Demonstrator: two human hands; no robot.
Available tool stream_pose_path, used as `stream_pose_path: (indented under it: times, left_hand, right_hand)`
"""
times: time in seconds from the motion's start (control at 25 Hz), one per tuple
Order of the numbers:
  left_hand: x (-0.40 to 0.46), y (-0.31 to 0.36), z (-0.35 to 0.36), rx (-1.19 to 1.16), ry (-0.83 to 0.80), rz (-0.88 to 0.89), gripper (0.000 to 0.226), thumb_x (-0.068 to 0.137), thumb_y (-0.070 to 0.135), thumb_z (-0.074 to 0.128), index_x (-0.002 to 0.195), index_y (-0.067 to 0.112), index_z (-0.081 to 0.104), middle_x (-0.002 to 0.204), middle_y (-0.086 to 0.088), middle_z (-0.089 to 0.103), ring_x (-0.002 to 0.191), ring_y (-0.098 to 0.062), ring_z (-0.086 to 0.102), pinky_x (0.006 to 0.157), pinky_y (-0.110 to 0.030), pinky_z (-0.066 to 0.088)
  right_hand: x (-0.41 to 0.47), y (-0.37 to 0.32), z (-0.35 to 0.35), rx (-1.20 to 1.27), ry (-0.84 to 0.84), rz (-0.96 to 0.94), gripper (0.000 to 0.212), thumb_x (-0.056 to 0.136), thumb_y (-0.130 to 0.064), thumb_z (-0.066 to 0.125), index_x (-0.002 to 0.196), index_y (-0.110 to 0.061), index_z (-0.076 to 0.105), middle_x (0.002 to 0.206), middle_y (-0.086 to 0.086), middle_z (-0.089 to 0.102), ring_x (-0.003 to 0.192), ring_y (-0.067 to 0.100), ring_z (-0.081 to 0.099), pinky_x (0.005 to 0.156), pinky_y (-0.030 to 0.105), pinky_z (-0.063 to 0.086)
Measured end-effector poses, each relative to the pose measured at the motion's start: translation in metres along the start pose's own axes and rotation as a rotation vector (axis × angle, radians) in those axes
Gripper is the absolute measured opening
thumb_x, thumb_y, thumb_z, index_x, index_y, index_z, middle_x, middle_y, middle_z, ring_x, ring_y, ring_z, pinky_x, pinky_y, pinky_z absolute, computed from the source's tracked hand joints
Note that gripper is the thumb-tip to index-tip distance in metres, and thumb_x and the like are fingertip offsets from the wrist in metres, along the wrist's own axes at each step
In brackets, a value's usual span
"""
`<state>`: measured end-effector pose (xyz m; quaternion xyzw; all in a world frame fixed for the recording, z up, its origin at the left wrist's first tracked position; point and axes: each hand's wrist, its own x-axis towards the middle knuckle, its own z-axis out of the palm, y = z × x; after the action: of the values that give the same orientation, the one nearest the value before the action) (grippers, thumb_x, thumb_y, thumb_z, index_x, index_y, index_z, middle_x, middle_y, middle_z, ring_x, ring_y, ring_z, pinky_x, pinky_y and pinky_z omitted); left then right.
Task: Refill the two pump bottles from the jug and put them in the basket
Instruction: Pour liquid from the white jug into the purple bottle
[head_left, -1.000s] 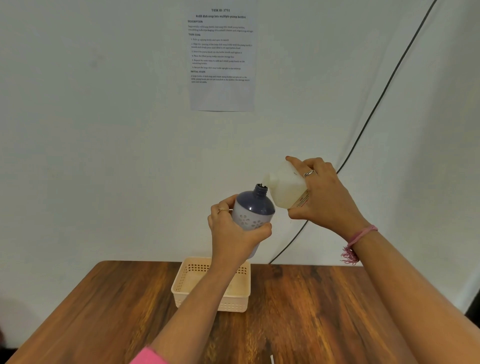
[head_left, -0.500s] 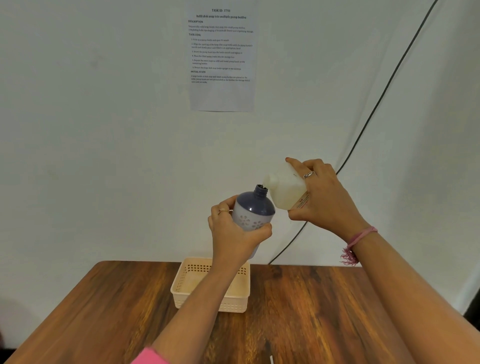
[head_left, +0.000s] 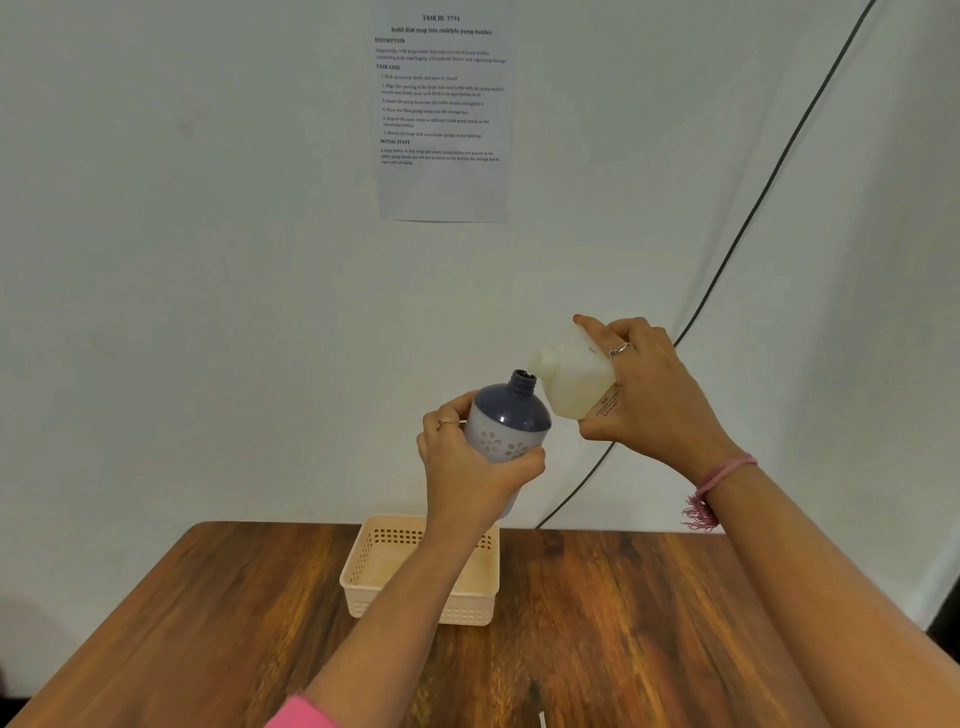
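Our left hand (head_left: 470, 470) wraps the pump bottle (head_left: 508, 422); at its two o'clock our right hand (head_left: 652, 397) grips the jug (head_left: 574, 376), spout tipped over the neck to pour.

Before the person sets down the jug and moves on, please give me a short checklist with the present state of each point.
1. Pump bottle gripped firmly by the left hand: ok.
2. Bottle mouth uncapped: ok.
3. Jug, held tilted by the right hand, has its spout at the bottle mouth: ok.
4. Liquid flowing, and fill level in the bottle: cannot tell.
5. Basket on the table, open for the bottle: ok.
6. Pump head within reach: cannot tell, none in view.
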<state>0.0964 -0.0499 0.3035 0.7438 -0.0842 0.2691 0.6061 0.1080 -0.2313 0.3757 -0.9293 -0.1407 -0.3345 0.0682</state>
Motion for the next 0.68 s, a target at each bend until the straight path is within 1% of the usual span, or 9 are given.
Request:
stream_pose_path:
  times: [0.2, 0.36, 0.52, 0.68]
  left_hand:
    - [0.0002, -0.0019, 0.0006, -0.006, -0.012, 0.001, 0.075, 0.053, 0.03, 0.083, 0.112, 0.036, 0.039, 0.114, 0.006, 0.043, 0.111, -0.02, 0.046, 0.072, -0.019, 0.048]
    - [-0.0008, -0.0011, 0.0018, -0.007, -0.002, 0.0, 0.076, 0.049, 0.034, 0.081, 0.113, 0.035, 0.04, 0.116, 0.004, 0.044, 0.111, -0.02, 0.046, 0.072, -0.02, 0.048]
    - [-0.0004, -0.0035, 0.003, 0.005, -0.004, 0.005, 0.075, 0.056, 0.025, 0.087, 0.114, 0.035, 0.04, 0.116, 0.005, 0.043, 0.111, -0.019, 0.045, 0.069, -0.015, 0.045]
    - [0.0001, -0.0044, 0.0037, -0.005, -0.006, -0.004, 0.076, 0.055, 0.026, 0.086, 0.114, 0.036, 0.04, 0.116, 0.006, 0.043, 0.111, -0.019, 0.045, 0.068, -0.014, 0.045]
  right_hand:
    - [-0.0007, 0.0018, 0.0009, -0.01, 0.007, -0.009, 0.106, 0.057, -0.033, 0.085, 0.147, -0.021, 0.028, 0.127, 0.012, 0.045, 0.112, 0.028, 0.042, 0.087, 0.04, 0.048]
    - [-0.0009, 0.003, 0.0005, -0.022, 0.009, -0.013, 0.107, 0.056, -0.033, 0.085, 0.147, -0.022, 0.029, 0.126, 0.012, 0.045, 0.111, 0.028, 0.042, 0.087, 0.039, 0.048]
    - [-0.0016, 0.0034, 0.0001, -0.03, 0.011, -0.018, 0.106, 0.056, -0.032, 0.084, 0.146, -0.021, 0.029, 0.125, 0.012, 0.045, 0.11, 0.028, 0.043, 0.086, 0.039, 0.047]
    - [-0.0015, 0.0038, -0.0007, -0.038, 0.012, -0.022, 0.106, 0.057, -0.032, 0.084, 0.147, -0.022, 0.029, 0.125, 0.011, 0.045, 0.109, 0.028, 0.043, 0.085, 0.039, 0.047]
